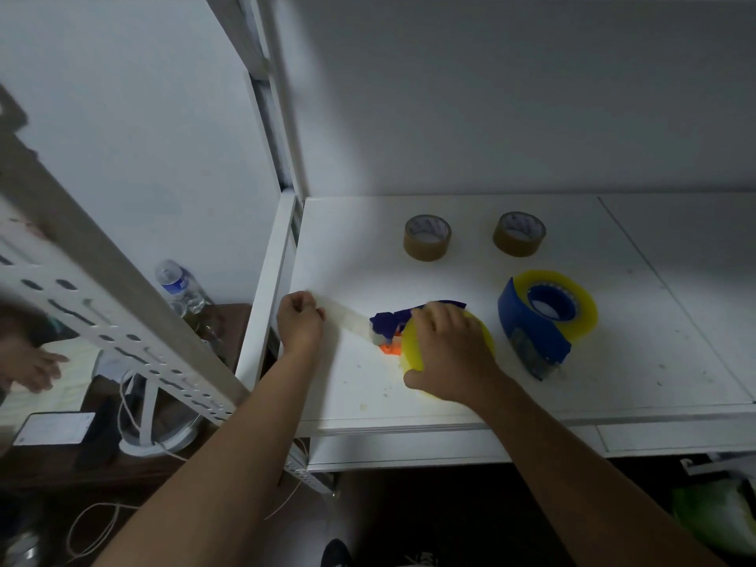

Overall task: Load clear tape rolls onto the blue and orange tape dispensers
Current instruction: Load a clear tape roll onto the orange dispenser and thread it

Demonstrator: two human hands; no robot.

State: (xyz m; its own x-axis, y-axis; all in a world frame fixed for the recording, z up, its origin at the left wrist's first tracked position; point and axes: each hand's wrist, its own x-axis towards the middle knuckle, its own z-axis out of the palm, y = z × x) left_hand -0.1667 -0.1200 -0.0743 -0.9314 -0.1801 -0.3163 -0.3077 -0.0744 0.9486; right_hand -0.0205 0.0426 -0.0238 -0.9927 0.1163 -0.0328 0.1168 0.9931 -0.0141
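Yellowish clear tape roll [411, 347], glossy ring, sat on blue/orange plastic dispenser [390, 327] on white shelf [347, 247]. R hand [450, 349] lay over roll, fingers curled round it. L hand [298, 321], left of dispenser, pinched a stretched tape strip [347, 317]. Right of dispenser: 2nd loaded blue dispenser [540, 321]. Behind: 2 brown rolls [427, 238].

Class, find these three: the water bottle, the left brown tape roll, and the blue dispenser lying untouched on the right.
water bottle [178, 285], head view, on its label.
left brown tape roll [427, 248], head view, on its outer side.
blue dispenser [527, 327], head view, on its blue body.
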